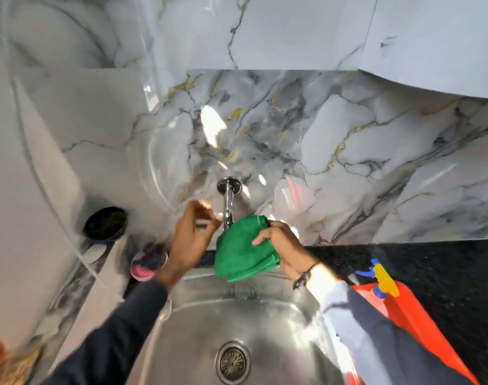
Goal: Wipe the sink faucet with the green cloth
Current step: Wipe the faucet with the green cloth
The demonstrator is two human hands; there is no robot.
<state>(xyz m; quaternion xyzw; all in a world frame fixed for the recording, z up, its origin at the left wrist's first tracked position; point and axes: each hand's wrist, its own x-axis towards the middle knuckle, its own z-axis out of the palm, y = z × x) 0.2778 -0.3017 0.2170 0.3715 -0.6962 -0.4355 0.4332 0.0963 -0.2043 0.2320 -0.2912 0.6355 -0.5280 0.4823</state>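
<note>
A chrome faucet [228, 201] comes out of the marble wall above the steel sink [265, 323]. My right hand [281, 243] grips a folded green cloth [241, 251], whose upper edge presses against the faucet's lower part and hides its spout. My left hand [194, 232] is just left of the faucet, fingers curled near its handle; the blur hides whether they grip it.
A dark round container [105, 223] and a pink-rimmed one [148, 261] stand left of the sink. At the right, an orange tub [415, 309] on the black counter [445, 270] holds a spray bottle with a yellow and blue trigger [381, 279]. The drain [233, 362] lies below.
</note>
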